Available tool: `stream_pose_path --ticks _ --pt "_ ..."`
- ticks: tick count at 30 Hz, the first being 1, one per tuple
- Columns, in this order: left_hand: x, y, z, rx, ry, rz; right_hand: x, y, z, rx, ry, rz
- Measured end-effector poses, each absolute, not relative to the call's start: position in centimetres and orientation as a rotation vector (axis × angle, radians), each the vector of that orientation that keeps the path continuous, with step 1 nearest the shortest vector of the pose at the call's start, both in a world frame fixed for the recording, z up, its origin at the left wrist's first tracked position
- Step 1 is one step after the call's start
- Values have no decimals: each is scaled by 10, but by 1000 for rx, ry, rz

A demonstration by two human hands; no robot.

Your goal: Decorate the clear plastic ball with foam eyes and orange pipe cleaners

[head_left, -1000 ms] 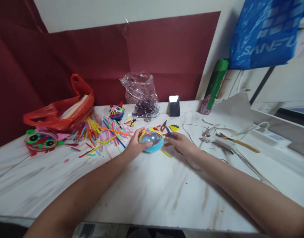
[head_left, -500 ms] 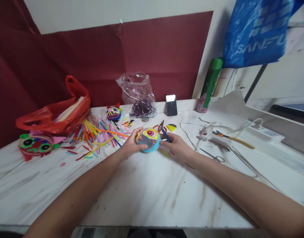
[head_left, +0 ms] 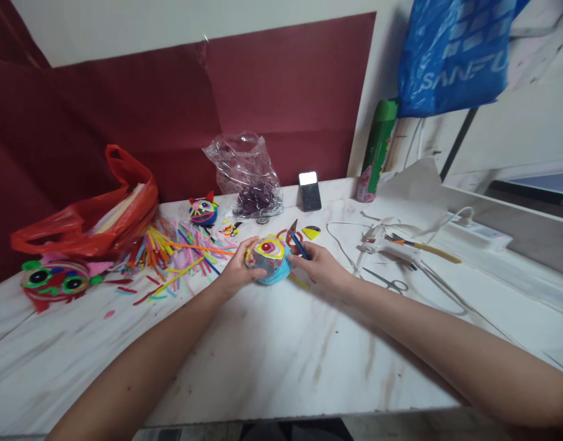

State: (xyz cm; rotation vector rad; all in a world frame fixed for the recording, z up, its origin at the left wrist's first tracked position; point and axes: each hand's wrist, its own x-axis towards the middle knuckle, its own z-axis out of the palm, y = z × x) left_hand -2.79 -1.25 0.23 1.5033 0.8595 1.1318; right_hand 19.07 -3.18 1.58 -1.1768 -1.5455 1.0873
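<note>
A round craft ball (head_left: 268, 260) is in front of me, with a red, pink and yellow eye shape, a grey patch and a light blue side. My left hand (head_left: 239, 269) grips its left side, with the thumb across the lower front. My right hand (head_left: 318, 263) is closed around a slim blue tool (head_left: 299, 245) with a dark pointed tip, beside the ball's right side; the fingertips are close to the light blue part, and whether they touch it I cannot tell. Reddish-brown loops show behind the tool. A yellow-and-black piece (head_left: 312, 233) lies just beyond.
Left are many coloured pipe cleaners (head_left: 196, 245), a decorated mask-like ball (head_left: 56, 282), a smaller decorated ball (head_left: 203, 211) and a red bag (head_left: 125, 202). Behind stand a clear bag (head_left: 249, 177) and a dark device (head_left: 310, 191). Scissors (head_left: 386, 280), pliers (head_left: 428, 250) and cables lie right.
The whole view has shifted, so the scene sits slightly further left. Both hands keep hold of the ball and the blue tool; the ball appears tilted a little differently.
</note>
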Motion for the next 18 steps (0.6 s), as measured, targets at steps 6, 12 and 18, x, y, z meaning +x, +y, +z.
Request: stream_pose_path --ticks 6,12,18 --pt "-24 -18 4 1674 902 1145 189 -29 10 -1177 -1558 924" --pt "-14 -27 8 1864 1225 1224 192 -27 10 -1173 -1538 982" --pt "-18 -19 4 1801 1240 1203 192 -30 19 -1191 -1426 1227"
